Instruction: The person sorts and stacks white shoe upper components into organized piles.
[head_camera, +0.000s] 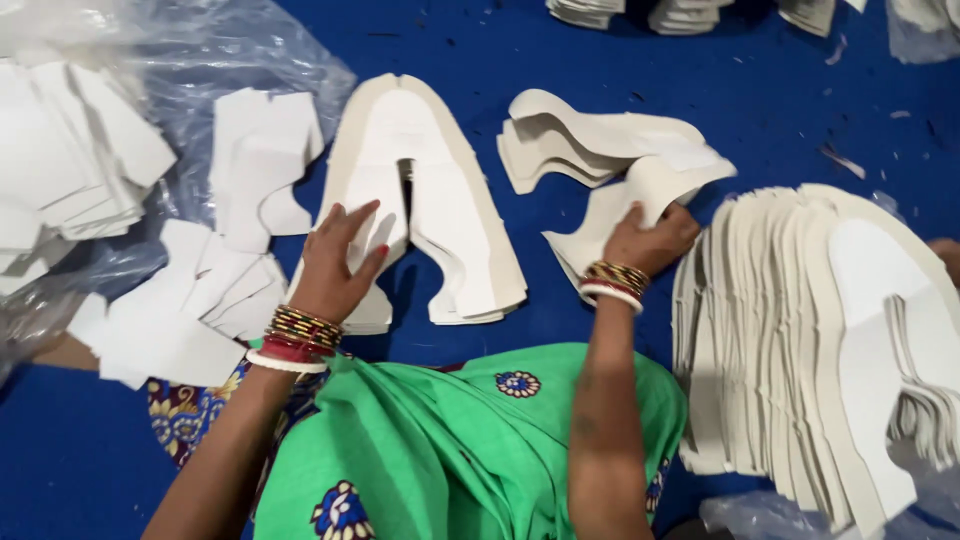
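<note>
Pressing flat on the centre stack of cream shoe-upper cutouts (430, 190), the left hand (335, 265) lies palm down with fingers spread over the stack's near left leg, gripping nothing; the stack sits mid-floor on the blue floor covering (560, 300), just ahead of the green garment (440, 440) on the lap. The right hand (645, 240) has its fingers curled onto a loose curved cutout (625, 205), pinching its near end; that piece leans against a small pile of curved cutouts (600, 140) toward the far edge. Judgement: keeping the left palm steady on the stack while the right lifts only one piece should keep the edges lined up; these thin pieces likely slide easily. A fanned tall stack of uppers (800, 340) stands near the right edge. Loose white cutouts (200, 300) lie at the left, near the wrist. Packaging: a clear, crinkled plastic bag (200, 60) at the far left corner holds more white pieces; another scrap of clear plastic (760, 515) shows at the near right corner. No labels or signs visible.
</note>
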